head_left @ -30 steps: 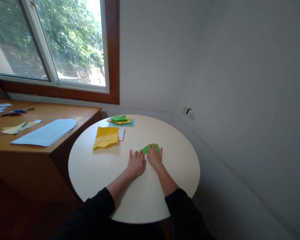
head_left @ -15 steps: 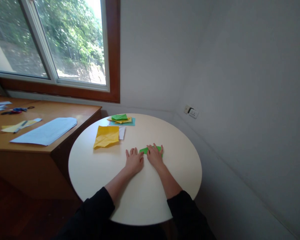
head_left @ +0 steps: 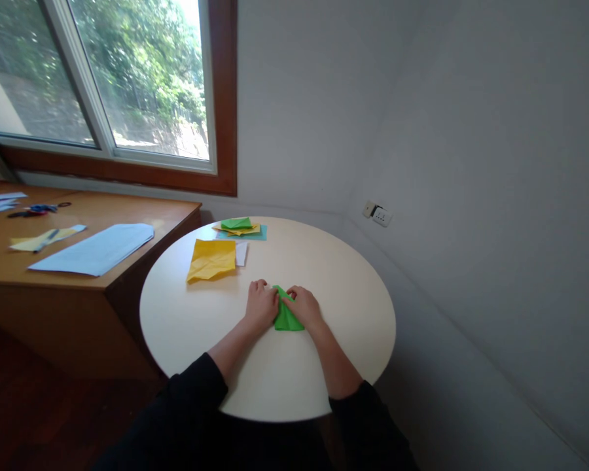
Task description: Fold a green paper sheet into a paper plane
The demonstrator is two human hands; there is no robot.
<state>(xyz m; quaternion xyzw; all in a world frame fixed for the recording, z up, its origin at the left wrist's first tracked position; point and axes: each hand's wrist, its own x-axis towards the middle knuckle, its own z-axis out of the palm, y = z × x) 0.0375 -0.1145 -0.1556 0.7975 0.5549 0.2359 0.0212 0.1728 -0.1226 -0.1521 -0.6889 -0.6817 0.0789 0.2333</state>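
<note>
Green folded paper is pinched by 2 hands near the middle of the round tabletop. Left hand is curled on its left edge, right hand on its right. Yellow paper lies toward the far left edge.

The folded paper lay on the round bench near its middle, with the left hand touching it at nine o'clock and the right hand at three. A crumpled sheet lay at ten o'clock, well apart. The paper stack sat at eleven, by the far rim. A second bench stood at nine o'clock, carrying a large sheet.
</note>
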